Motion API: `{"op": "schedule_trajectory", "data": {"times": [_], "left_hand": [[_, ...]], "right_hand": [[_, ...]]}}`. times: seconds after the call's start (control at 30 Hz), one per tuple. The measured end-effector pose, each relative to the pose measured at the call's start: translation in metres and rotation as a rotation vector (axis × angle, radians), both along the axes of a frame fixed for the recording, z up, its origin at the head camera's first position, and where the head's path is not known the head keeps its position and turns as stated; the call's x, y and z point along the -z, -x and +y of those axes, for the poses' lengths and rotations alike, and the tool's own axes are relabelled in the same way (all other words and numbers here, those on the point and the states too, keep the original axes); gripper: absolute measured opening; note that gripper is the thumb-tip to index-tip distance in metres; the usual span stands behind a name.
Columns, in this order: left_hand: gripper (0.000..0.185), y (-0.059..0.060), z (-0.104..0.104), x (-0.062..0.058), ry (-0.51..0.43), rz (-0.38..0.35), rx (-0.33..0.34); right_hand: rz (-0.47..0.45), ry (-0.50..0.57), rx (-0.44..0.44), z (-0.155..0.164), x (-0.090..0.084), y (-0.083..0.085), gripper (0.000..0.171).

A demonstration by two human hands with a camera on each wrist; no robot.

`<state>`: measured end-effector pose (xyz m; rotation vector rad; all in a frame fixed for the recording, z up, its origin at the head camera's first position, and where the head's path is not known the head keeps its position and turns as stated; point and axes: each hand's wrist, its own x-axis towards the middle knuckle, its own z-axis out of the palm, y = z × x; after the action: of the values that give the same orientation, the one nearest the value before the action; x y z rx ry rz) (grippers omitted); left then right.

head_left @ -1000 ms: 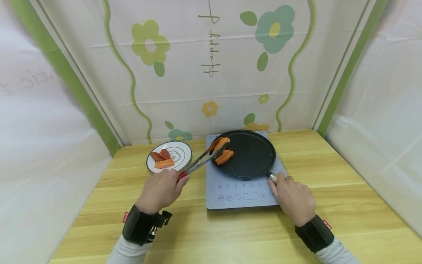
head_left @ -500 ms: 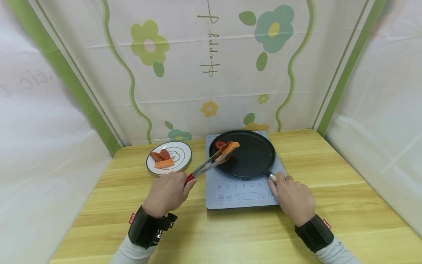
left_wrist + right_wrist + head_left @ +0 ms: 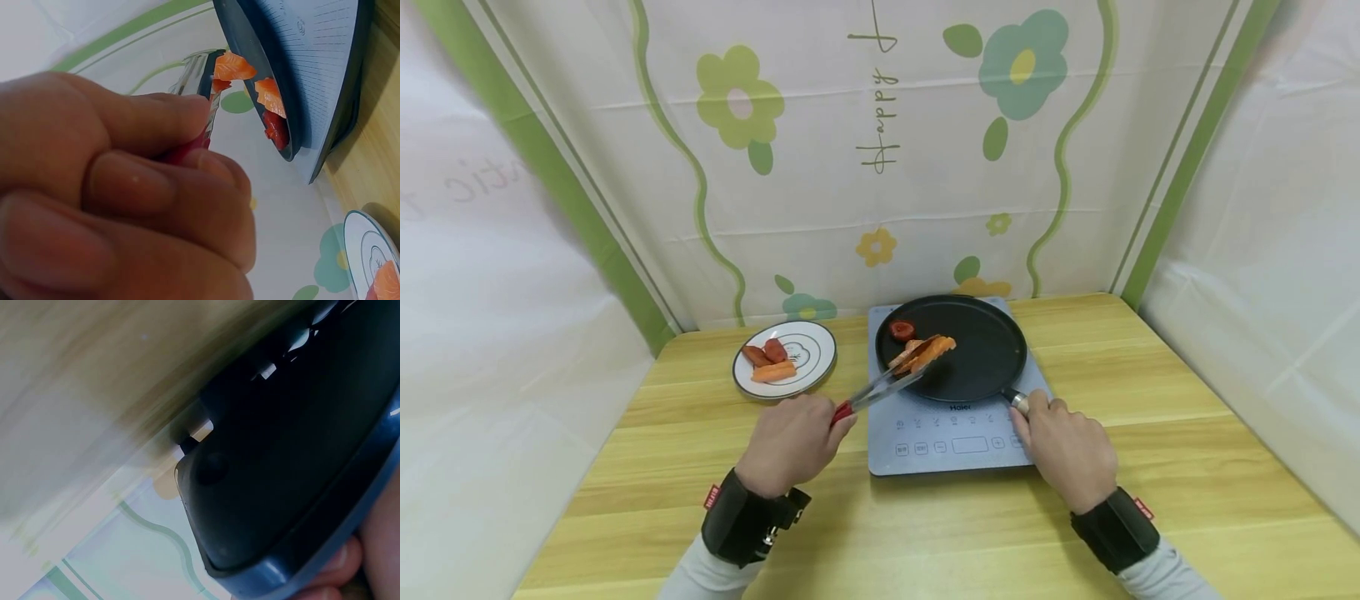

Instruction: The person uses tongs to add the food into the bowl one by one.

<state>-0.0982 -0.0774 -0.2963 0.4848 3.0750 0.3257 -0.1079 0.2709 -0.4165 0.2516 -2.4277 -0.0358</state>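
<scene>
My left hand (image 3: pixel 793 442) grips red-handled metal tongs (image 3: pixel 880 390), whose tips pinch an orange piece of salmon (image 3: pixel 938 350) over the left part of a black frying pan (image 3: pixel 985 350). In the left wrist view the pinched salmon (image 3: pixel 232 66) sits between the tong tips, with another salmon piece (image 3: pixel 270 97) and a dark red piece (image 3: pixel 275 130) lying in the pan. My right hand (image 3: pixel 1071 454) holds the pan's handle (image 3: pixel 1018 402). The right wrist view shows mostly the cooktop's dark underside (image 3: pixel 281 456), with some fingertips (image 3: pixel 340 559) at its edge.
The pan stands on a grey induction cooktop (image 3: pixel 951 458) with printed controls. Left of it, a white plate (image 3: pixel 822 354) bears an orange salmon strip (image 3: pixel 773 372) and two reddish pieces (image 3: pixel 775 350). A flower-printed curtain (image 3: pixel 880 200) encloses the back and sides of the wooden table (image 3: pixel 955 533).
My left hand and the tongs have moved right and slightly nearer, carrying the salmon toward the pan's middle and uncovering the dark red piece. My right hand stays on the handle.
</scene>
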Motion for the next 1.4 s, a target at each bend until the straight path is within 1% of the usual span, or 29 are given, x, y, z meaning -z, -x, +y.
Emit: {"op": "schedule_trajectory", "data": {"times": [0.2,0.43,0.6,0.93,1.1,1.3,1.4], "left_hand": [[0.047,-0.003,0.002,0.002,0.02,0.016,0.011],[0.046,-0.002,0.004,0.004,0.048,0.014,0.016],[0.049,-0.002,0.006,0.004,0.074,0.03,0.023],[0.049,-0.001,0.011,-0.003,0.128,0.082,0.042],[0.044,0.0,0.016,-0.008,0.164,0.09,0.046],[0.043,0.0,0.02,-0.012,0.18,0.106,0.044],[0.041,0.0,0.022,-0.013,0.19,0.095,0.04]], "right_hand": [[-0.024,-0.001,0.009,-0.001,-0.001,0.0,0.046],[-0.015,-0.008,0.006,0.0,0.0,0.0,0.046],[-0.004,-0.012,-0.003,0.0,0.0,0.0,0.046],[-0.006,-0.01,-0.004,0.0,0.0,0.0,0.046],[0.01,-0.002,-0.011,-0.001,-0.001,-0.001,0.046],[0.018,-0.002,-0.01,-0.001,-0.001,-0.001,0.047],[0.014,-0.005,-0.01,-0.001,-0.001,-0.001,0.047]]}}
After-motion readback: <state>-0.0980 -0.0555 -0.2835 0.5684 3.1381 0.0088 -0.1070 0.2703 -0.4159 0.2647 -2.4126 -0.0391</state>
